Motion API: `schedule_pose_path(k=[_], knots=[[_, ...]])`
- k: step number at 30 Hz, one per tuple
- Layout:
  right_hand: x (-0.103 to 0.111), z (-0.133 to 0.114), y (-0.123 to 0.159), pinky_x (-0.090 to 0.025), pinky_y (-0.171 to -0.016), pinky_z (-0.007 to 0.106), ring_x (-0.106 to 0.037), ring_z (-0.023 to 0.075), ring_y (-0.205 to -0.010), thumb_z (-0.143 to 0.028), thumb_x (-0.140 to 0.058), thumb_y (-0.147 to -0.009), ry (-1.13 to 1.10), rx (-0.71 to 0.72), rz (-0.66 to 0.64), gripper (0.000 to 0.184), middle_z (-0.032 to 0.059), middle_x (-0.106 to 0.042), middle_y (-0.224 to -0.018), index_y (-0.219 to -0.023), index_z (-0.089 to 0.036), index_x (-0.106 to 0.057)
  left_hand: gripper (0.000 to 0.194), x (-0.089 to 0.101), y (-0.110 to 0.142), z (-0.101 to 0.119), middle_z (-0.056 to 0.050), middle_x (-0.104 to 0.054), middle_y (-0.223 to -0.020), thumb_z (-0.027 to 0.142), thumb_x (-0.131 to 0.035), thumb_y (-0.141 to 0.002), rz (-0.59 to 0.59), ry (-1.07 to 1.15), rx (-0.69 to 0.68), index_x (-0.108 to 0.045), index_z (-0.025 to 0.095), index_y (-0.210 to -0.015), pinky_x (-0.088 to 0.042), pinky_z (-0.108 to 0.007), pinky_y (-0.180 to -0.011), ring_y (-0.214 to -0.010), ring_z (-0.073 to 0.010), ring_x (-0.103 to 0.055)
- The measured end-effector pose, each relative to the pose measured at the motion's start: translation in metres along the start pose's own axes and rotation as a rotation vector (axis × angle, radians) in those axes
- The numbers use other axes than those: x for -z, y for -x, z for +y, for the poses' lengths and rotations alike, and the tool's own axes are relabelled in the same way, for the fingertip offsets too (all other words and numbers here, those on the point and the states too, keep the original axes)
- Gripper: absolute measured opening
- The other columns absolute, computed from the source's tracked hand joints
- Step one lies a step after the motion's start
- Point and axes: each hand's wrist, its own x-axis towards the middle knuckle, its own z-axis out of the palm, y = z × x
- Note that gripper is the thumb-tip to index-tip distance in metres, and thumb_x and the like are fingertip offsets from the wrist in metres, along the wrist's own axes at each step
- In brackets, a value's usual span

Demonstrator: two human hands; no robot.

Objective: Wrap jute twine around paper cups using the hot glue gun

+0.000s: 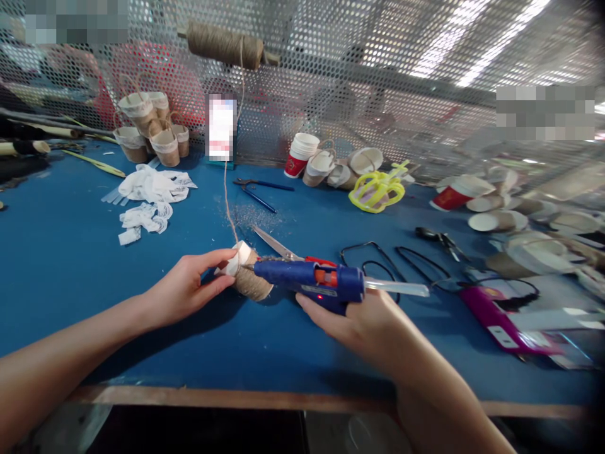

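Note:
A paper cup (255, 284), partly wrapped in brown twine, lies tilted over the table's middle. Thumb and fingers of my left hand (198, 280) are closed on its white rim. In my right hand (363, 318) is a blue hot glue gun (307, 277), its red light lit and a clear glue stick (401, 288) poking out of the back. The gun's nozzle points left and meets the cup near the twine; exact contact is hard to make out. A strand of twine (227, 195) runs from the cup up to a spool (224, 45). Scissors (276, 243) lie behind the gun.
White lace strips (154, 186) and twine-wrapped cups (165, 148) are at left. Pincers (265, 189), a phone (221, 129), stacked paper cups (302, 151) and yellow ribbon (378, 189) sit farther back. Black cable (378, 252) and a purple power strip (503, 318) occupy the right. Perforated mesh stands behind.

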Motion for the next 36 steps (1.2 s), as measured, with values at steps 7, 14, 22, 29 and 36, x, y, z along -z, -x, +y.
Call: schedule_pose_path(k=[7,14,22,29,36], knots=[[-0.002,0.0,0.0,-0.024,-0.04,0.028,-0.034,0.0127,-0.038,0.002,-0.034,-0.071,-0.003,-0.011,0.007,0.04,0.0013,-0.045,-0.042,-0.073,-0.02,-0.068,0.036,-0.001,0.0,-0.002,-0.008,-0.064,-0.096,0.025,-0.046,-0.082,0.001,-0.008,0.017,-0.05,0.012,-0.115,-0.046,-0.032,-0.082,-0.092,-0.0195,-0.058],[-0.003,0.005,-0.008,-0.034,-0.037,0.024,-0.04,0.0099,-0.039,-0.028,-0.048,-0.076,-0.546,-0.681,-0.208,0.019,-0.0022,-0.048,-0.045,-0.062,-0.017,-0.055,0.039,0.001,0.001,-0.004,-0.01,-0.064,-0.096,0.028,-0.046,-0.082,-0.019,0.016,0.034,-0.048,0.011,-0.117,-0.047,-0.035,-0.08,-0.089,-0.0213,-0.059],[-0.003,0.006,-0.016,-0.032,-0.037,0.023,-0.038,0.008,-0.034,-0.031,-0.053,-0.072,-0.711,-0.951,-0.305,0.028,-0.0054,-0.041,-0.037,-0.049,-0.019,-0.042,0.04,0.002,0.002,-0.004,-0.011,-0.063,-0.101,0.029,-0.045,-0.082,-0.037,-0.003,0.042,-0.047,0.012,-0.118,-0.047,-0.036,-0.082,-0.091,-0.0216,-0.06],[-0.004,0.007,-0.02,-0.034,-0.036,0.021,-0.041,0.008,-0.033,-0.031,-0.053,-0.073,-0.83,-1.016,-0.353,0.032,-0.0048,-0.044,-0.035,-0.046,-0.019,-0.041,0.038,0.002,0.002,-0.004,-0.01,-0.065,-0.101,0.029,-0.046,-0.082,-0.031,-0.04,0.012,-0.049,0.013,-0.117,-0.048,-0.035,-0.081,-0.092,-0.022,-0.06],[-0.006,0.018,-0.019,-0.036,-0.038,0.02,-0.04,0.0065,-0.035,-0.031,-0.059,-0.071,-1.103,-1.017,-0.251,0.018,-0.0072,-0.044,-0.039,-0.062,-0.017,-0.052,0.038,0.002,0.001,-0.004,-0.012,-0.064,-0.102,0.028,-0.046,-0.082,-0.03,-0.03,0.014,-0.048,0.013,-0.116,-0.047,-0.037,-0.083,-0.093,-0.0224,-0.059]])
